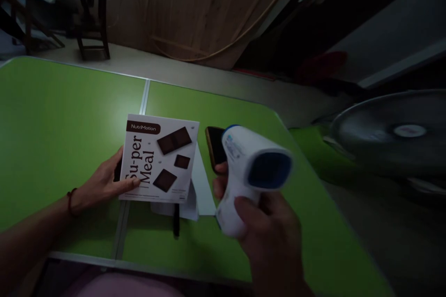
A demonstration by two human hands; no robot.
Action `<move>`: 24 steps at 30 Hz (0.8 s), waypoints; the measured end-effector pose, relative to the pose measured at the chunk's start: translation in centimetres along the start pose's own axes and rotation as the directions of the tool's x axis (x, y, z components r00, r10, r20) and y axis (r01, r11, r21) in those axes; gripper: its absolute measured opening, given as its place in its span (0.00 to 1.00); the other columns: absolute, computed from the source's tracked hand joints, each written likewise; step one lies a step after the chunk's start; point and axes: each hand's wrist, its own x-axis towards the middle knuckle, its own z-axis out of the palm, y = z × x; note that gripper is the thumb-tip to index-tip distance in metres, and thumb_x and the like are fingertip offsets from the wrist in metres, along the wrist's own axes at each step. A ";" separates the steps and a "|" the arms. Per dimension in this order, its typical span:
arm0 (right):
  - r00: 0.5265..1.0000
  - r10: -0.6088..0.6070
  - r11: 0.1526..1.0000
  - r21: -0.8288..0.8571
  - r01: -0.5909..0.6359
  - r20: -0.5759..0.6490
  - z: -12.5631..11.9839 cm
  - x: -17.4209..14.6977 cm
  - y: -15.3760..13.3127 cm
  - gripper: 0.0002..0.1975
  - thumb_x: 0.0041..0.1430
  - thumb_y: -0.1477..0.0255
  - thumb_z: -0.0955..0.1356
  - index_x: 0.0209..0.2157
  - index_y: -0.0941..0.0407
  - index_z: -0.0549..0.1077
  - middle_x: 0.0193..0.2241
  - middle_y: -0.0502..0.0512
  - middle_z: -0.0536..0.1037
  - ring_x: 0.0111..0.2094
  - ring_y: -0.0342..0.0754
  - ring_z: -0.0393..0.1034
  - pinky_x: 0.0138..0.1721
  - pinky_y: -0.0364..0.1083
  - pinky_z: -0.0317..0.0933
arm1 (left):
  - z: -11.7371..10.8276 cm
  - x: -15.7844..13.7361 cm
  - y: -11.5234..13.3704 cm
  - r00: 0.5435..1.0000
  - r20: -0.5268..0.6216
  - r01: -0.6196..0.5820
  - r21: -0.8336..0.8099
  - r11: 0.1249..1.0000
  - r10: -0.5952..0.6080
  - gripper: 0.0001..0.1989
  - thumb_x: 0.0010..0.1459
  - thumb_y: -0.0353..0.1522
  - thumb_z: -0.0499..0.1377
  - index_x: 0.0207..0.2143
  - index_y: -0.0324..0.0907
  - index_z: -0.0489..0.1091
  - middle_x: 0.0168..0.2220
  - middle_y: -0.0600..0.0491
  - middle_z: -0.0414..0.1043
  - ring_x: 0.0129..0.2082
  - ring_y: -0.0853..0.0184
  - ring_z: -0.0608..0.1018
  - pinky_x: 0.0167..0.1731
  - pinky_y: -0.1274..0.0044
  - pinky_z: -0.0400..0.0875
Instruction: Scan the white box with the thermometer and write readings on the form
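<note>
My left hand (108,181) grips the left side of a white and brown box (158,160) printed "NutriMotion Su-per Meal", its thumb across the front and its other fingers hidden behind. In my right hand (268,227) is a white and blue handheld infrared thermometer (240,167), held by its handle with its dark screen facing me. White papers (204,185) lie on the table behind and below the box. The dark end of a pen-like object (176,222) sticks out under the box. A phone (215,146) lies partly hidden behind the thermometer.
The green folding table (69,111) has a metal seam across it. Off its right side stands a large round metal object (393,125). A dark chair (93,23) and a wooden panel (209,4) with a cable stand beyond the far edge.
</note>
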 end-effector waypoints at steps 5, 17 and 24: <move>0.957 0.050 0.938 0.315 -0.143 0.287 2.3 -1.0 -2.8 0.17 0.49 0.58 0.70 0.37 0.54 0.77 0.27 0.55 0.77 0.25 0.49 0.67 0.25 0.48 0.62 | -0.2 0.0 -0.2 1.000 0.001 0.004 -0.005 1.000 -0.004 0.29 0.63 0.41 0.63 0.63 0.44 0.59 0.55 0.42 0.74 0.48 0.55 0.80 0.39 0.67 0.83; 0.918 0.094 0.885 0.391 -0.254 0.385 5.3 0.0 -0.1 0.16 0.48 0.57 0.73 0.29 0.56 0.77 0.23 0.52 0.72 0.25 0.45 0.63 0.26 0.45 0.57 | -0.2 -0.1 -0.5 0.999 0.028 0.033 -0.056 0.998 -0.031 0.33 0.62 0.40 0.64 0.65 0.42 0.56 0.55 0.40 0.73 0.52 0.52 0.79 0.40 0.66 0.83; 0.934 0.011 0.879 0.441 -0.179 0.356 6.2 -0.4 0.3 0.14 0.54 0.58 0.71 0.27 0.56 0.73 0.24 0.52 0.71 0.26 0.45 0.62 0.28 0.46 0.57 | -0.1 0.0 0.0 1.000 0.013 0.029 -0.058 0.998 -0.029 0.34 0.61 0.42 0.64 0.65 0.42 0.56 0.55 0.39 0.73 0.50 0.52 0.80 0.39 0.67 0.82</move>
